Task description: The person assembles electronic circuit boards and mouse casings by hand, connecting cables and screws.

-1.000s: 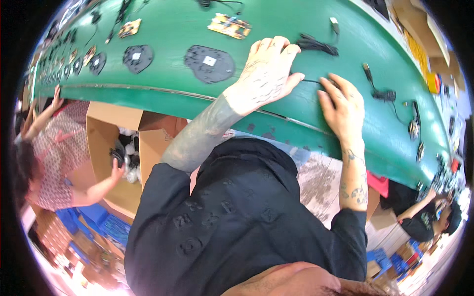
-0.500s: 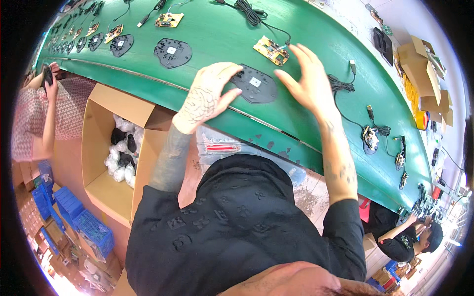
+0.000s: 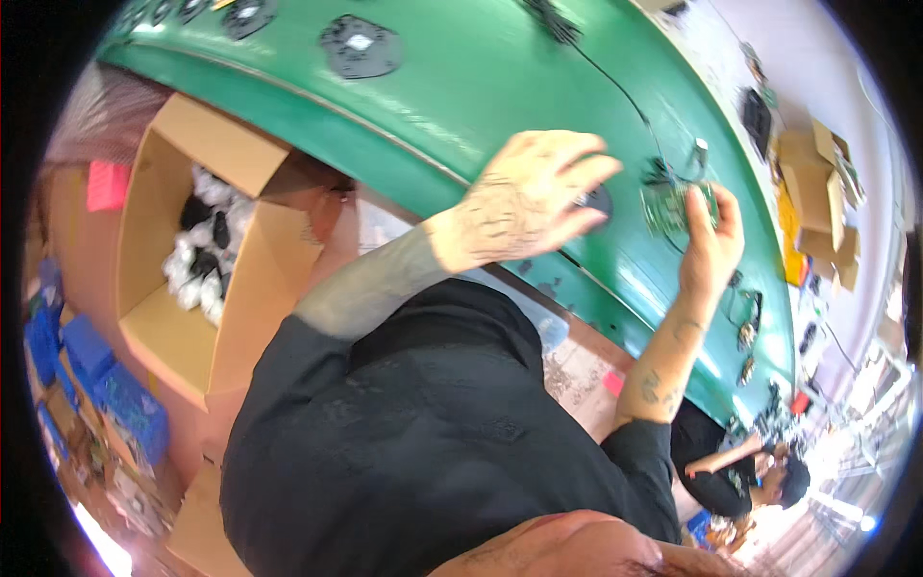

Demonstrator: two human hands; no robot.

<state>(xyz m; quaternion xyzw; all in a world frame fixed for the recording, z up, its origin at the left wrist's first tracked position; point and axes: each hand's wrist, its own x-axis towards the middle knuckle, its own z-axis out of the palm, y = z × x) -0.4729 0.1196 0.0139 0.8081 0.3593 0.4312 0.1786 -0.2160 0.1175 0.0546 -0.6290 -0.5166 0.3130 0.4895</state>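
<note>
Head view: the only cam; looks down on the green belt (image 3: 461,106) & 2 hands.
Circuit board (image 3: 663,212): off the belt, in the R hand, at the R of the work area, just beyond the L hand; blurred.
Board, just changed: approx. 0.5 s ago it lay flat, yellow component side up; now lifted & its green side faces the cam. Means, I'd judge, it's been picked up & turned over, i.e. now being handled, not waiting.
Board axis: long axis seems to run roughly L–R across the view, R end under the thumb, free end to the L; exact tilt can't tell, b/c of blur & fingers.
Black cable (image 3: 615,85): runs from the board area up & L to a coil (image 3: 553,21) on the belt.
R hand (image 3: 710,226): clamped on the board's R end, thumb on the near face, fingers behind.
L hand (image 3: 534,192): nothing gripped; thumb & fingers apart, pointing R.
Black base plate (image 3: 598,204): mostly hidden behind L hand; contact can't tell.
2nd base plate (image 3: 359,45): flat on belt, upper L, well apart from hands.
</note>
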